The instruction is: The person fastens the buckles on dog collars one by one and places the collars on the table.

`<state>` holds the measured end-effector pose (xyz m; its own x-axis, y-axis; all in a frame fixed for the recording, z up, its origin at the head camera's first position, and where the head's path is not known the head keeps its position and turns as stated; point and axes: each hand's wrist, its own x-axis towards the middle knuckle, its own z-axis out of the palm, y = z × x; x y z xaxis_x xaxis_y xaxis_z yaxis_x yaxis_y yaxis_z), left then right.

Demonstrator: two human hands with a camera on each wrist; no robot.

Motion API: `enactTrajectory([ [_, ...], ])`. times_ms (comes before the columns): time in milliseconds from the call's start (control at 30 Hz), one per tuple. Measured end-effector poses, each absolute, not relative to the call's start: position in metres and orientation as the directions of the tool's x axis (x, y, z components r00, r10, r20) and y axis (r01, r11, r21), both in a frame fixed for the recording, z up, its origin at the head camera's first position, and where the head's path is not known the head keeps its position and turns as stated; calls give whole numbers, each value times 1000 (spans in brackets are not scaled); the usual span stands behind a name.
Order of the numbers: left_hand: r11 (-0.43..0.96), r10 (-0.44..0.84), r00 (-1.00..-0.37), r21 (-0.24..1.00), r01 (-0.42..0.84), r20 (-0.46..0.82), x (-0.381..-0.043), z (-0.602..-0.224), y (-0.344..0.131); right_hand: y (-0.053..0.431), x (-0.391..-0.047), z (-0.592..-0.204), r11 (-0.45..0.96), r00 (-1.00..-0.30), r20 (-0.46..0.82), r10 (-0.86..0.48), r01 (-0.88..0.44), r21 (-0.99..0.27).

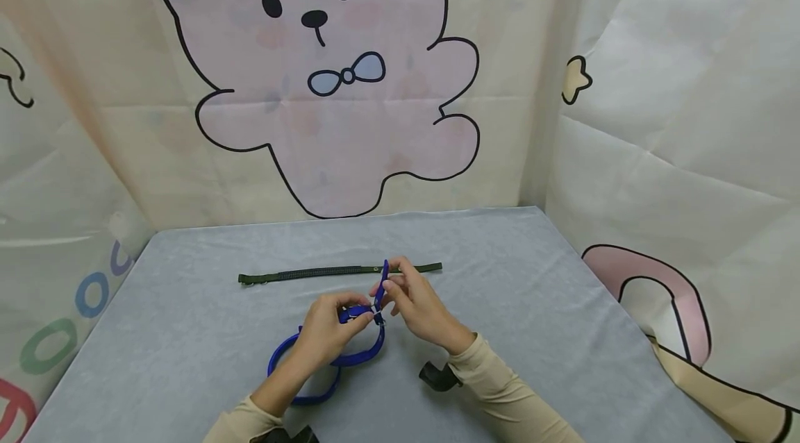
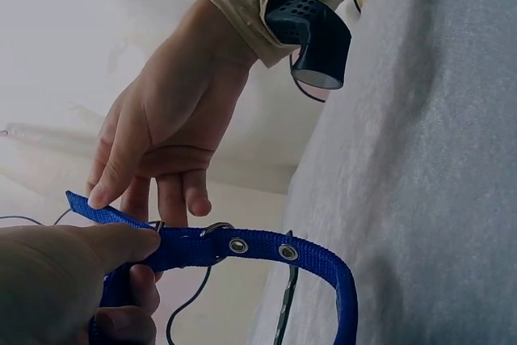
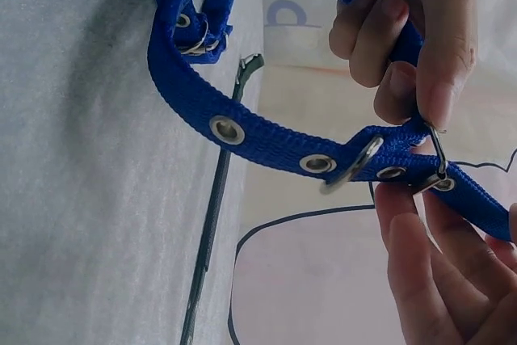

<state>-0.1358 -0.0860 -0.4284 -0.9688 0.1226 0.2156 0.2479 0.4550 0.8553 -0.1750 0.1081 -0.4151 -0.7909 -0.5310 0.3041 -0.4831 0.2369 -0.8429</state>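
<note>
A blue webbing collar (image 1: pixel 365 357) with metal eyelets forms a loop between my hands, above the table. My left hand (image 1: pixel 326 329) pinches it beside the buckle (image 3: pixel 437 169), thumb on one side and curled fingers on the other. The strap's free end (image 2: pixel 101 209) has passed through the buckle, and my right hand (image 1: pixel 420 305) pinches it between thumb and fingers. Next to the buckle a metal D-ring (image 3: pixel 353 165) hangs on the strap. Another blue loop (image 1: pixel 315 400) lies lower on the table, partly hidden by my left forearm; a second buckle (image 3: pixel 198 44) shows on it.
A dark green collar (image 1: pixel 319 272) lies stretched out across the table (image 1: pixel 187 332), just beyond my hands. Behind the table hangs a curtain (image 1: pixel 500 151) with a printed bear; more printed curtains stand at both sides. Dark wrist cameras (image 1: pixel 439 376) sit at my sleeves.
</note>
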Motion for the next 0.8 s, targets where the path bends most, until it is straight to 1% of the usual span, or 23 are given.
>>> enactTrajectory([
  [267,437,107,-970,866,242,217,-138,-428,-85,110,-177,-412,221,-794,346,-499,-503,-836],
  [500,394,67,-965,882,258,252,-136,-429,-85,111,-177,-408,206,-808,335,-485,-477,-854],
  [667,360,77,-962,892,272,263,-136,-428,-86,112,-179,-407,210,-824,314,-471,-451,-868],
  [800,361,76,-962,892,272,262,-135,-427,-85,113,-180,-407,208,-829,305,-469,-439,-874],
])
